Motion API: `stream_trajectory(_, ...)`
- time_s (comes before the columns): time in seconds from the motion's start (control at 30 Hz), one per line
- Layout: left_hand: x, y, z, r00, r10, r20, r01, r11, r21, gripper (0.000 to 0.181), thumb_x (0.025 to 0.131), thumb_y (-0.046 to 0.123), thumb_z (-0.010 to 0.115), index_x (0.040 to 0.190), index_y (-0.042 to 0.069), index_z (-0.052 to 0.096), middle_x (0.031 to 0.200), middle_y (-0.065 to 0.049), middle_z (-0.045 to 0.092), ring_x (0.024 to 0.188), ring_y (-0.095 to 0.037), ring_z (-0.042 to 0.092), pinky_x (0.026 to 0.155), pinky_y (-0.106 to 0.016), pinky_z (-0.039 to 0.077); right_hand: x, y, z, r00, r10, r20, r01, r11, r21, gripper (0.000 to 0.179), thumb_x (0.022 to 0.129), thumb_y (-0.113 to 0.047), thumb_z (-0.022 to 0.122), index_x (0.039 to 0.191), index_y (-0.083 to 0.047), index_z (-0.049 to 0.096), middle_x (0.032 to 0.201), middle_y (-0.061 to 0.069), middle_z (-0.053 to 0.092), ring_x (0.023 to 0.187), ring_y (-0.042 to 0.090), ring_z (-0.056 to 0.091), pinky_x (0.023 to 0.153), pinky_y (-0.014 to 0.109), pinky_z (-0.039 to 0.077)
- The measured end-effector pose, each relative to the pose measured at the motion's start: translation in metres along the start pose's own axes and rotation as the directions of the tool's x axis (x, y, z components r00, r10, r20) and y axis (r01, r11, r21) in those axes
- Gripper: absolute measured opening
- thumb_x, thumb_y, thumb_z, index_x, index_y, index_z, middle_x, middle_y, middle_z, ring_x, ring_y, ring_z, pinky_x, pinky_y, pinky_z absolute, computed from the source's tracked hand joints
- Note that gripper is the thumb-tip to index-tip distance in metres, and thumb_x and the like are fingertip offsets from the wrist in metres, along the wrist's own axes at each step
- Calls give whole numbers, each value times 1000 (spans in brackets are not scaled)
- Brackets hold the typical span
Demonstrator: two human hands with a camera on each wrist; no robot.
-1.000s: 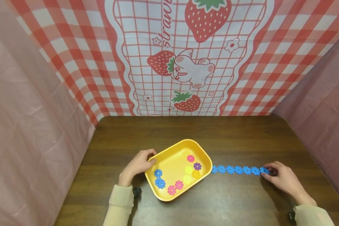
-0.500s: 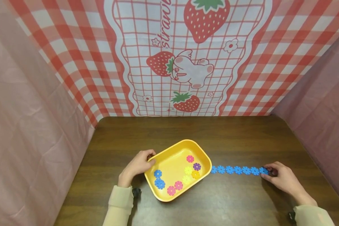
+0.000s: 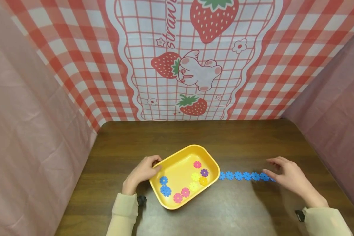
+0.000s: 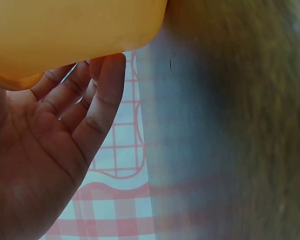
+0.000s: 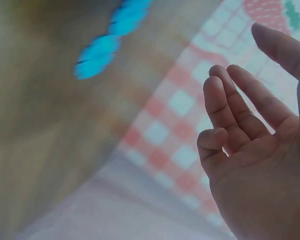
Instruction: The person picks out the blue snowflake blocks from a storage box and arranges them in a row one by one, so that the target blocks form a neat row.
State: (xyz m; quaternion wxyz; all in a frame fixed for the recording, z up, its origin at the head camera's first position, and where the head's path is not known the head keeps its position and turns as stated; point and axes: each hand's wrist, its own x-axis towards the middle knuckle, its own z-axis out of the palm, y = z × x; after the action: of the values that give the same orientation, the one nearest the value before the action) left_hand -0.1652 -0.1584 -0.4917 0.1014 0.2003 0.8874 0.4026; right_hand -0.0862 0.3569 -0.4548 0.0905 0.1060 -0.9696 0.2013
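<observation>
My left hand (image 3: 144, 170) grips the left end of a yellow plastic tray (image 3: 177, 158), thumb over the rim and fingers along the outer wall. In the left wrist view the tray's wall (image 4: 80, 30) lies against those fingers. Several notched plastic snowflake discs lie in the tray: blue ones (image 3: 166, 190), pink ones (image 3: 178, 198), yellow ones, a purple one (image 3: 204, 172) and an orange one (image 3: 203, 181). A row of blue snowflake discs (image 3: 238, 176) runs rightward from the tray. My right hand (image 3: 290, 175) hovers over the row's right end, holding nothing, thumb and fingers apart.
The brown wooden table (image 3: 239, 209) carries the tray and the row. A red-checked strawberry cloth (image 3: 180, 85) hangs behind its far edge. Pink curtains (image 3: 35, 131) stand along both sides.
My right hand has let go of the last blue disc in the row, lifted and moved slightly left, its fingers spreading. The left hand still holds the tray in place.
</observation>
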Motion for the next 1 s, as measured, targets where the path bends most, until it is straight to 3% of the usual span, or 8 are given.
stream_trajectory(0.23,1,0,0,1000,11,-2,-11,1000,19,8,89,8,66,96,8,67,78,2,60,65,-12,53,60,-27,47,34,-52,3,991,-134,4,134,991,27,33,81,-19,83,107,-3,71,83,-5,59,70,10,52,59,29,44)
stream_trajectory(0.53,-1,0,0,1000,-4,7,4,1000,4,8,90,8,65,97,8,67,79,1,60,66,-13,54,61,-28,48,72,-119,34,966,-243,87,231,965,128,35,80,-19,84,109,-5,71,90,-3,63,73,14,52,62,28,46)
stream_trajectory(0.8,-4,-2,0,1000,11,6,-11,1000,7,9,88,7,64,96,7,67,77,2,60,65,-12,54,60,-27,48,87,-173,64,927,-313,205,282,945,168,37,83,-24,81,112,-4,70,97,3,66,77,18,57,69,30,50)
stream_trajectory(1.0,1,0,1,1000,14,0,-14,1000,10,9,89,7,64,97,7,67,79,1,61,65,-12,54,61,-28,49,96,-202,88,890,-361,279,312,927,206,38,84,-24,80,113,-2,70,105,9,69,86,23,63,78,37,53)
